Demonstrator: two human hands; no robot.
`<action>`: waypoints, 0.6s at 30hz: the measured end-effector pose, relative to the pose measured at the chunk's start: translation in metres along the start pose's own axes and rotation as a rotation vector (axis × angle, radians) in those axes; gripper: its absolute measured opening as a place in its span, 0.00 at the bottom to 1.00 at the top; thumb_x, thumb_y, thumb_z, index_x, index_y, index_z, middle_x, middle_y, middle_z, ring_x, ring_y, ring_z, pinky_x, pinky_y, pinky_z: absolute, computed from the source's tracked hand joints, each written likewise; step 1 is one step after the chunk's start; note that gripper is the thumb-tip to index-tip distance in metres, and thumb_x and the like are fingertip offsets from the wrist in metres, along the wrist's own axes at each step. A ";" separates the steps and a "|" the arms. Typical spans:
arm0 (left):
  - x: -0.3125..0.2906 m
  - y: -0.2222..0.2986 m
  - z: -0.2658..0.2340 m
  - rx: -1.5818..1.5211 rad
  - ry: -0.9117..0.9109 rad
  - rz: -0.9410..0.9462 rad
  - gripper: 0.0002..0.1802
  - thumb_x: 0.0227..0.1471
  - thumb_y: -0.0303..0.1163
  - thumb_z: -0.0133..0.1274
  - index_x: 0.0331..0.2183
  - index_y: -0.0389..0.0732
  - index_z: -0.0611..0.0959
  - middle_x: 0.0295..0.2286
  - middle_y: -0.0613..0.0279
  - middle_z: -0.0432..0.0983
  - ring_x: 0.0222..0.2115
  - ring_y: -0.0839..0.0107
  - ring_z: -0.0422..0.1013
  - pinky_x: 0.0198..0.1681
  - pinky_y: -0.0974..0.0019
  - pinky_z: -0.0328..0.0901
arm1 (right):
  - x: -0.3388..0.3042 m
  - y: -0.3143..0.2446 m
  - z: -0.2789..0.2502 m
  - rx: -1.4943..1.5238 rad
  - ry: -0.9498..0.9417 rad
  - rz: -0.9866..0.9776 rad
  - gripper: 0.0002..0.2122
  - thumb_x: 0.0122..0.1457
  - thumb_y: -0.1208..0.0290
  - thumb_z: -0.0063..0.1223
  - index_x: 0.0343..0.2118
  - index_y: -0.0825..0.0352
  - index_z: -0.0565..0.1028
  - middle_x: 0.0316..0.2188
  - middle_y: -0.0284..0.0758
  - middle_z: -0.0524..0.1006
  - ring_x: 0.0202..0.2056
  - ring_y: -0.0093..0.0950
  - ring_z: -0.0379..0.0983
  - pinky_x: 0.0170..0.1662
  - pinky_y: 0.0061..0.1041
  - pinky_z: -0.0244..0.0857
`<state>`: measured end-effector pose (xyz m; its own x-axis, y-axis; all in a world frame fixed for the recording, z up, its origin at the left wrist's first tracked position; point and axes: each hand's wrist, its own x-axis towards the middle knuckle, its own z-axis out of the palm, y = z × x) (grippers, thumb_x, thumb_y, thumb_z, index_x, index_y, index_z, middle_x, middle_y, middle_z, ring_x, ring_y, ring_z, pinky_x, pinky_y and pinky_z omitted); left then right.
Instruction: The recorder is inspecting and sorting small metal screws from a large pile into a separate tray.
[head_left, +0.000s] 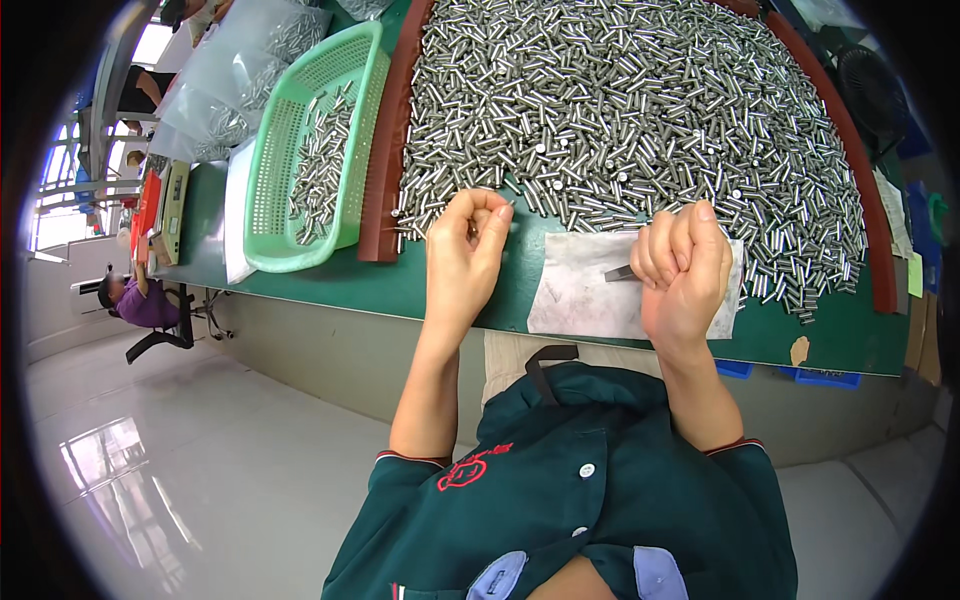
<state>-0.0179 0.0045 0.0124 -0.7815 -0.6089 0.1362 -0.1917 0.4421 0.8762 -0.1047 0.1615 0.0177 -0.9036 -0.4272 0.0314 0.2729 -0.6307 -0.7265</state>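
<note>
A wide heap of small shiny metal pins (620, 110) covers the table in front of me. At its near edge my left hand (462, 255) is closed in a pinch, and the tip of one metal pin (512, 204) shows between thumb and forefinger. My right hand (688, 268) is closed around a dark flat metal blade (619, 273), whose squared end sticks out to the left. The rest of that tool is hidden in my fingers. Below the blade lies a smudged white cloth (580, 298), partly under my right hand.
Reddish-brown rails (380, 205) border the heap. Left of it stands a green plastic basket (256, 190) with more pins. Clear bags of pins (215, 100) lie beyond. A dark fan (868, 90) stands far right; blue bins (825, 378) sit below the table edge. A person in purple (148, 303) sits far left.
</note>
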 end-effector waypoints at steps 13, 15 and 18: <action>-0.001 -0.012 -0.011 -0.923 -0.269 -0.431 0.08 0.52 0.29 0.42 0.32 0.35 0.72 0.21 0.63 0.66 0.17 0.83 0.55 0.18 0.80 0.52 | -0.001 0.001 0.000 0.005 0.003 0.004 0.19 0.60 0.67 0.29 0.10 0.62 0.52 0.07 0.27 0.52 0.10 0.15 0.42 0.13 0.16 0.39; 0.001 -0.005 -0.011 -0.961 -0.251 -0.465 0.08 0.52 0.30 0.42 0.32 0.35 0.72 0.21 0.64 0.66 0.17 0.83 0.56 0.18 0.80 0.52 | 0.000 0.000 -0.001 0.004 0.005 -0.002 0.19 0.60 0.67 0.29 0.10 0.62 0.52 0.07 0.27 0.52 0.10 0.15 0.42 0.13 0.16 0.39; 0.004 -0.012 -0.015 -0.903 -0.235 -0.393 0.10 0.52 0.33 0.42 0.28 0.36 0.72 0.18 0.67 0.65 0.16 0.83 0.56 0.17 0.79 0.51 | 0.000 0.000 -0.001 0.006 0.001 -0.002 0.19 0.60 0.68 0.29 0.10 0.62 0.52 0.07 0.27 0.52 0.10 0.15 0.42 0.13 0.16 0.39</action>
<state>-0.0104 -0.0131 0.0095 -0.8754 -0.4159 -0.2463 -0.0157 -0.4849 0.8744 -0.1047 0.1620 0.0171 -0.9047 -0.4249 0.0322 0.2729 -0.6358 -0.7220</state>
